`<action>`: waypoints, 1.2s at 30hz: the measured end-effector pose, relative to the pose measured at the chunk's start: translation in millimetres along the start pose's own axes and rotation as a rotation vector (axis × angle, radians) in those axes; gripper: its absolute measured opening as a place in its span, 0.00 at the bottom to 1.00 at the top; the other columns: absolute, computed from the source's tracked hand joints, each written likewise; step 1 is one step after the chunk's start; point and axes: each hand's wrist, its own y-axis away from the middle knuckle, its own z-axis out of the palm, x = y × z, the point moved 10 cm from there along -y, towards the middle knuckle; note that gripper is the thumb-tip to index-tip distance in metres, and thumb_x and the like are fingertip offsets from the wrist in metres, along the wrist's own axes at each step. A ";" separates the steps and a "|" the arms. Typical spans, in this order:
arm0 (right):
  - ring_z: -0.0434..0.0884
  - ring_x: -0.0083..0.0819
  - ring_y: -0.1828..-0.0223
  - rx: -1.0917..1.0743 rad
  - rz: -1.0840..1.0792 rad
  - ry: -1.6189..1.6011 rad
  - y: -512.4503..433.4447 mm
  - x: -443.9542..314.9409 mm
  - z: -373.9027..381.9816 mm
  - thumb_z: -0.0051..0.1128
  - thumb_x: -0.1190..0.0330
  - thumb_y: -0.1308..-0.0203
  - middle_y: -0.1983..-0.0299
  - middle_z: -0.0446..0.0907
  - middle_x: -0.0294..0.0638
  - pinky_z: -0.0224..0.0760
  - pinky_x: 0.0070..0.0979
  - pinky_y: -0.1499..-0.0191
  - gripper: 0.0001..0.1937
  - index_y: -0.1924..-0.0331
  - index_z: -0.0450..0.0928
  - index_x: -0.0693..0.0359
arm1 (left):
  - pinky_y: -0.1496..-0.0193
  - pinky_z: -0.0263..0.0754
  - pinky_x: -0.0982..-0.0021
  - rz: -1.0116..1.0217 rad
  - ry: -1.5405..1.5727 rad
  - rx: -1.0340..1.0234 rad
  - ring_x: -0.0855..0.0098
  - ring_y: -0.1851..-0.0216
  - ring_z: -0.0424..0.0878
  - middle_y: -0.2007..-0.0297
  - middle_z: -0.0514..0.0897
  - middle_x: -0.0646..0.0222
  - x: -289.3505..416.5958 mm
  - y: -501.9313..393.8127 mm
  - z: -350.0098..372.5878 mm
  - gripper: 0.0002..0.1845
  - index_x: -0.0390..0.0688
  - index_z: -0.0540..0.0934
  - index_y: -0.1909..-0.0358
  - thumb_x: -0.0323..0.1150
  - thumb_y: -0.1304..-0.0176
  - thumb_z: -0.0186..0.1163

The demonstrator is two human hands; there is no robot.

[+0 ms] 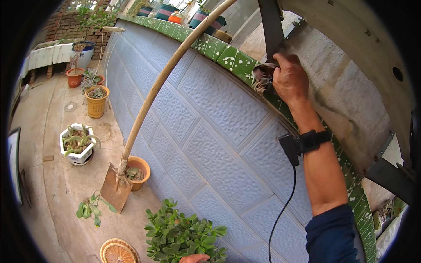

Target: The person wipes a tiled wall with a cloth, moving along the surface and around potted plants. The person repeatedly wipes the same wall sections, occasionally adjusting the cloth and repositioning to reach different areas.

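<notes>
My right hand (pixel 291 79) is raised at the upper right, its fingers curled on a crumpled, dark patterned cloth (pixel 263 75). The cloth lies against the green tiled ledge (pixel 235 60), right below a dark metal bar (pixel 271 29). A black strap with a small device (pixel 304 143) wraps my right wrist, and a black cable hangs from it. Only part of my left hand (pixel 194 258) shows at the bottom edge, by the leaves of a jade plant (pixel 184 230). What its fingers do is hidden.
A shovel (pixel 158 88) leans against the blue tiled wall (pixel 223 88), its blade beside an orange pot (pixel 146 169). A white hexagonal cactus pot (pixel 79 157), a yellow pot (pixel 96 107) and a wicker piece (pixel 119 252) stand on the concrete floor. Pots (pixel 166 12) line the ledge.
</notes>
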 end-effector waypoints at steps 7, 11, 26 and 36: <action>0.83 0.41 0.66 0.035 -0.353 -0.129 8.1 -26.3 12.2 0.62 0.68 0.38 0.69 0.83 0.38 0.79 0.39 0.61 0.02 0.66 0.82 0.53 | 0.56 0.79 0.61 -0.013 0.023 -0.009 0.58 0.60 0.87 0.61 0.88 0.52 -3.5 -1.4 3.8 0.22 0.37 0.83 0.49 0.41 0.39 0.67; 0.82 0.40 0.63 -0.073 -0.448 -0.099 25.2 -42.9 13.9 0.69 0.58 0.42 0.72 0.83 0.39 0.77 0.37 0.54 0.11 0.69 0.84 0.55 | 0.55 0.80 0.61 -0.035 -0.015 -0.006 0.58 0.59 0.88 0.60 0.89 0.51 -4.7 -0.2 0.3 0.22 0.36 0.83 0.49 0.41 0.39 0.67; 0.70 0.42 0.35 -0.143 -0.446 0.190 60.0 -66.0 48.3 0.51 0.73 0.38 0.43 0.76 0.41 0.61 0.40 0.30 0.15 0.47 0.78 0.63 | 0.58 0.81 0.63 0.082 0.033 0.017 0.63 0.63 0.88 0.62 0.89 0.55 -16.5 1.8 -4.3 0.21 0.38 0.83 0.47 0.38 0.40 0.69; 0.72 0.39 0.39 -0.105 -0.344 0.142 -10.0 -101.3 137.0 0.54 0.71 0.39 0.49 0.80 0.37 0.62 0.38 0.33 0.10 0.56 0.84 0.59 | 0.59 0.81 0.64 -0.006 0.101 0.024 0.66 0.64 0.87 0.63 0.89 0.57 -21.7 0.2 -25.0 0.22 0.39 0.83 0.46 0.38 0.39 0.70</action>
